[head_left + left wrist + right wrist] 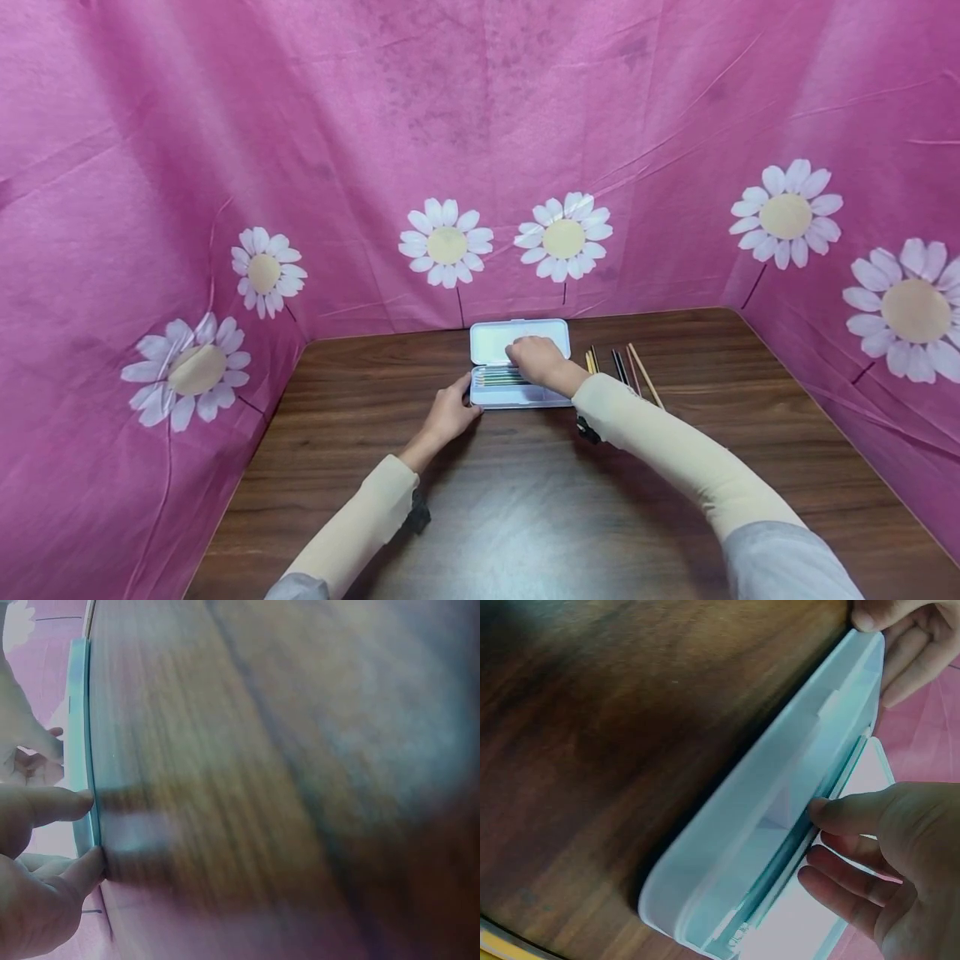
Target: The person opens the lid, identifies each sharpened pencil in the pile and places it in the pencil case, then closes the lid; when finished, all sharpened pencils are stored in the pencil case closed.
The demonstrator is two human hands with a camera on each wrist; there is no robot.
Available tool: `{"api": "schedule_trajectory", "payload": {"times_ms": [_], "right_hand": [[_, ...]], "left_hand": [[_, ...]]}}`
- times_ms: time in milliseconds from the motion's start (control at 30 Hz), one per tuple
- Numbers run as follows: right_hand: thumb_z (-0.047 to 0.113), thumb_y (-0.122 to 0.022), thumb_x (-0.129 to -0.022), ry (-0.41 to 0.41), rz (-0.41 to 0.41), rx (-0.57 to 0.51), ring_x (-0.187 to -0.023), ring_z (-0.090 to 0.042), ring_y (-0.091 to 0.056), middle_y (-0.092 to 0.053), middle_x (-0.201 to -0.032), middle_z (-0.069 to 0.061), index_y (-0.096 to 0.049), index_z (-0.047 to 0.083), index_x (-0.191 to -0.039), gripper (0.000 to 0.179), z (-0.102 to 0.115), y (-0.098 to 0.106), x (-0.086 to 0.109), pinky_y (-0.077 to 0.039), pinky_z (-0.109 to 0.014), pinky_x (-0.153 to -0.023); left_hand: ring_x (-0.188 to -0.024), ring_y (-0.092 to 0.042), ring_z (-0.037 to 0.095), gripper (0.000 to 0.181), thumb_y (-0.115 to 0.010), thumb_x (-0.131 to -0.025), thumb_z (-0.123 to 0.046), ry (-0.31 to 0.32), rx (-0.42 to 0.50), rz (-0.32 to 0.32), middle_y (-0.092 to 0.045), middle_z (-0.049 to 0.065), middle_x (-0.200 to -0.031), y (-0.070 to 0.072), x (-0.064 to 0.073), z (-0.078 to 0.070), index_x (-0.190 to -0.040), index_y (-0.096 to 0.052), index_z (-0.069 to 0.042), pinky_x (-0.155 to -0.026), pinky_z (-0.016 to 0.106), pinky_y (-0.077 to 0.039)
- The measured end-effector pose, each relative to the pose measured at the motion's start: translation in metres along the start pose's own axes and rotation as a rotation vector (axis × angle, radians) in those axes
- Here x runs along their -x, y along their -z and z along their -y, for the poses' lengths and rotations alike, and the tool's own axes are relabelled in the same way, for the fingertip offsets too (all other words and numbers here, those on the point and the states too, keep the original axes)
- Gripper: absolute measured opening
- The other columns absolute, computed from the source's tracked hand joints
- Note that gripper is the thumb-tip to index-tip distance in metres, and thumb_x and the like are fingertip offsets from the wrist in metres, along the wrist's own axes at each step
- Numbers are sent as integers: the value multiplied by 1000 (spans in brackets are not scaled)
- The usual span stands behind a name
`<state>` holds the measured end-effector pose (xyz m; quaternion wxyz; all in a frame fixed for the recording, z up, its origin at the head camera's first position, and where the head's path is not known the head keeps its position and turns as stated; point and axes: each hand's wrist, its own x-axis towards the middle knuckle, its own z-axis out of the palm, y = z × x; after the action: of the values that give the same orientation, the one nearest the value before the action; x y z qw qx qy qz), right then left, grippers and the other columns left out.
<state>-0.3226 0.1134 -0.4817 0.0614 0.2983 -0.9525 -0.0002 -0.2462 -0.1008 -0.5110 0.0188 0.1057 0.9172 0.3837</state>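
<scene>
A white pencil case point(525, 405) lies open on the table, its lid point(489, 340) tipped back toward the curtain. Several pencils point(498, 377) lie side by side in its rear compartment. At the case's left end, my left hand point(448, 413) grips the corner, thumb at the front and fingers round the end. My right hand point(542, 363) is over the back of the case; in the right wrist view its thumb and fingers pinch a pencil point(780, 862) lying along the compartment. The front compartment point(799, 769) shows a small divider. The right fingertips are hidden in the head view.
Right of the case lie yellow pencils point(590, 362), dark pencils point(619, 365) and a long tan pencil point(647, 377), partly behind the right forearm. The brown wooden table point(510, 500) is bordered by a pink flowered curtain point(360, 167) behind and at both sides.
</scene>
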Motion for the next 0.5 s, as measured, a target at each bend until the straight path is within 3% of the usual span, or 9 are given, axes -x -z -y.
{"api": "schedule_trajectory", "payload": {"times_ms": [167,500], "right_hand": [[-3,-66,-95,32,-43,62,-86,-30,-74,-75,-91,-10,-76,9,-91,16,1,-7,2,-64,-46,-75],[-7,-62,-88,32,-55,43,-80,-33,-73,-76,-86,-8,-72,13,-75,26,3,-5,8,-64,-50,-70]], "left_hand": [[-140,-59,35,70,-76,-94,-3,-14,-24,-6,-56,27,-154,-1,0,0,-156,-45,8,-115,52,-50],[-141,-57,32,70,-76,-95,-3,-9,6,-4,-55,26,-155,0,0,2,-157,-45,7,-116,48,-49]]}}
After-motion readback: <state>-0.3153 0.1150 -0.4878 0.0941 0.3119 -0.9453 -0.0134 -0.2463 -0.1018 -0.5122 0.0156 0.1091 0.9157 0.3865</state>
